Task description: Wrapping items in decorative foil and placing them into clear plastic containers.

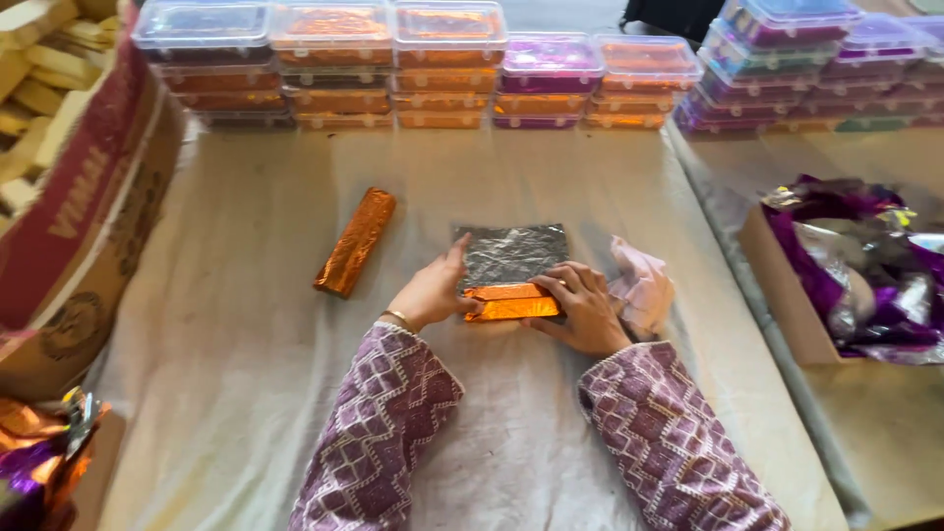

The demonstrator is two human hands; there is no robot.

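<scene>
While rolling the orange foil sheet (pixel 511 264) at mid-surface (pixel 246 393): both hands pressed flat, grip apart.
Best kept: left hand (pixel 433 293) and right hand (pixel 582 307) level, fold tight; wrapped orange bar (pixel 355 242) lying apart, leftward.

Purple white-patterned sleeves (pixel 383 433), gold bangle (pixel 398 318)

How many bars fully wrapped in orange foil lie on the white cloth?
1: the wrapped bar lies left of the hands. Another bar, under both hands, is only partly wrapped.
</scene>
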